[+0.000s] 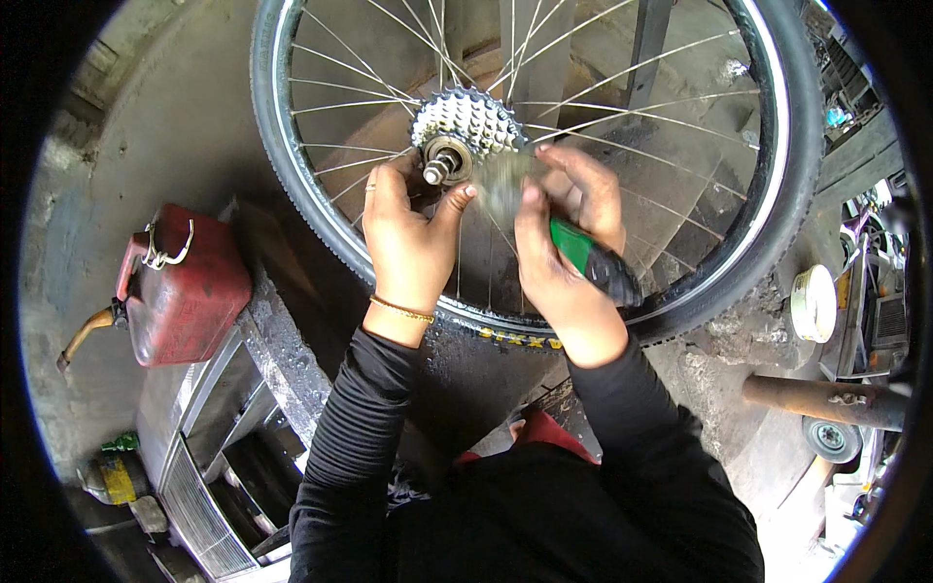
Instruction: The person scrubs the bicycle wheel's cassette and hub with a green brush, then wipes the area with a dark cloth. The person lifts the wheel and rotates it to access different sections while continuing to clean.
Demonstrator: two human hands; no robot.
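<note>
A bicycle wheel (pixel 292 209) stands before me, with a silver cassette of several toothed sprockets (pixel 466 121) at its centre. From the cassette the threaded axle (pixel 439 171) sticks out toward me. My left hand (pixel 413 209) is closed about the hub end, thumb on one side of the axle and fingers on the other; the fingertips are partly hidden. In my right hand (pixel 564 233) is a green-and-black handled tool (pixel 573 245), gripped just to the right of the axle. Its pale front end, beside the sprockets, is smeared by motion, so its kind is unclear.
To the left a red jerrycan (pixel 190 287) with a spout rests by a grey ledge (pixel 282 350). Below it are a metal grille (pixel 204 505) and a bottle (pixel 115 478). At right are a white tub (pixel 812 304), a rusty pipe (pixel 821 401) and a small wheel (pixel 832 439).
</note>
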